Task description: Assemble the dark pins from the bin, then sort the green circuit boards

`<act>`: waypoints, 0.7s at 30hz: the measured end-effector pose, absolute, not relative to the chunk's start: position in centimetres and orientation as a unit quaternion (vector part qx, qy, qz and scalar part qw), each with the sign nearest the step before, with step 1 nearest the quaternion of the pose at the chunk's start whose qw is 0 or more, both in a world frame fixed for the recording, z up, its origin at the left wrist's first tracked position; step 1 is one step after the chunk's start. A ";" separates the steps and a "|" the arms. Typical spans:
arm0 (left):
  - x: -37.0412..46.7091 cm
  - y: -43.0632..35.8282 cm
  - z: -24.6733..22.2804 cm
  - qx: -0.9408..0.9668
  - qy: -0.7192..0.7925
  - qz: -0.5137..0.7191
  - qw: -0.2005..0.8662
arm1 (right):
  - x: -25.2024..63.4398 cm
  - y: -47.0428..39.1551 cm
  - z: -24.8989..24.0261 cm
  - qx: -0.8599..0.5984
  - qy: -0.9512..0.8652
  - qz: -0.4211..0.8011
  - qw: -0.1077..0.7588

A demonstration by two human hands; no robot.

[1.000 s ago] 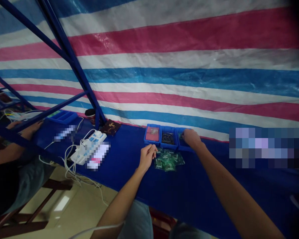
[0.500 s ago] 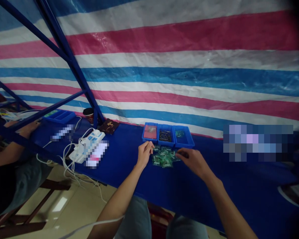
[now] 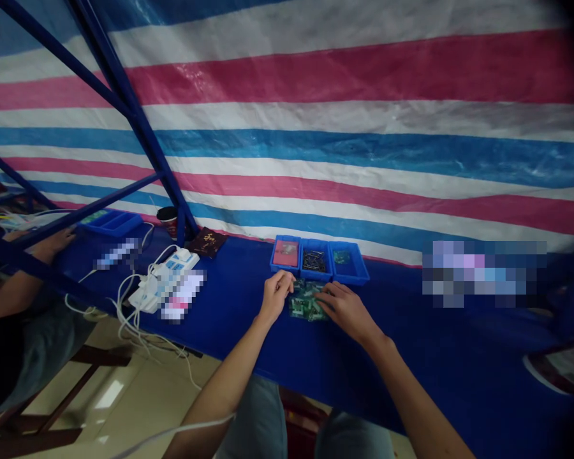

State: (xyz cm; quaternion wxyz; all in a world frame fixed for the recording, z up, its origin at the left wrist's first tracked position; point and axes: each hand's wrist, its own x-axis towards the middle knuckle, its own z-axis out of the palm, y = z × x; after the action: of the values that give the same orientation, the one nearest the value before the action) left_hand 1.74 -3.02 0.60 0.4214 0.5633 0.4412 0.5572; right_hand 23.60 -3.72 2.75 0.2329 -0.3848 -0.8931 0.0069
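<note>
A heap of small green see-through packets lies on the blue tabletop between my hands. My left hand rests at the heap's left edge, fingers curled in and closed; whatever they may hold is hidden. From the right, my right hand reaches over the heap with its fingers apart, fingertips at the packets. Just behind stand three blue trays in a row: the left tray holds a pink piece, the middle one dark thin metal parts, the right one a green packet.
To the left lie a white power strip with tangled cables and a dark brown packet. A cup stands by the blue metal frame. Another person's arm is at the far left. Striped sheeting hangs behind the table.
My right hand has moved left, from the heap's right edge to over the packets, and its fingers have spread. My left hand stays at the heap's left edge.
</note>
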 end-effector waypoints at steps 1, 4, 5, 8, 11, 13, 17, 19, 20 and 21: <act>1.8 -3.2 0.8 0.573 0.431 0.560 0.416 | 23.5 -3.5 3.0 -0.384 -0.884 0.022 0.266; 2.0 -3.3 1.1 0.598 0.413 0.569 0.384 | 22.8 -2.9 4.0 -0.409 -0.811 0.115 0.401; 2.0 -3.2 1.1 0.609 0.410 0.569 0.371 | 22.5 -2.6 4.3 -0.424 -0.773 0.164 0.441; 2.0 -3.0 0.8 0.646 0.412 0.547 0.337 | 21.4 -1.9 4.5 -0.440 -0.665 0.330 0.504; 1.9 -2.9 0.7 0.681 0.423 0.499 0.328 | 20.5 -1.5 3.4 -0.424 -0.613 0.428 0.512; 1.9 -3.0 0.7 0.695 0.424 0.475 0.332 | 20.0 -1.6 2.4 -0.416 -0.607 0.452 0.504; 2.0 -3.3 0.8 0.705 0.415 0.458 0.347 | 19.5 -2.4 0.9 -0.411 -0.609 0.484 0.476; 2.0 -3.4 0.8 0.706 0.412 0.449 0.360 | 19.5 -2.9 0.7 -0.411 -0.607 0.489 0.473; 2.0 -3.4 0.7 0.704 0.411 0.445 0.370 | 19.5 -3.2 0.7 -0.412 -0.604 0.491 0.474; 2.0 -3.4 0.7 0.699 0.410 0.443 0.382 | 19.5 -3.4 0.7 -0.412 -0.601 0.493 0.475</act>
State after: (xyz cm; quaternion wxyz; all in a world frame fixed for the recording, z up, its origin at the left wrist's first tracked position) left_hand 2.03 -3.39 0.67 0.3825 0.6992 0.4100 0.4434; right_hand 19.54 -3.37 0.71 0.4751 -0.4122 -0.6009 0.4933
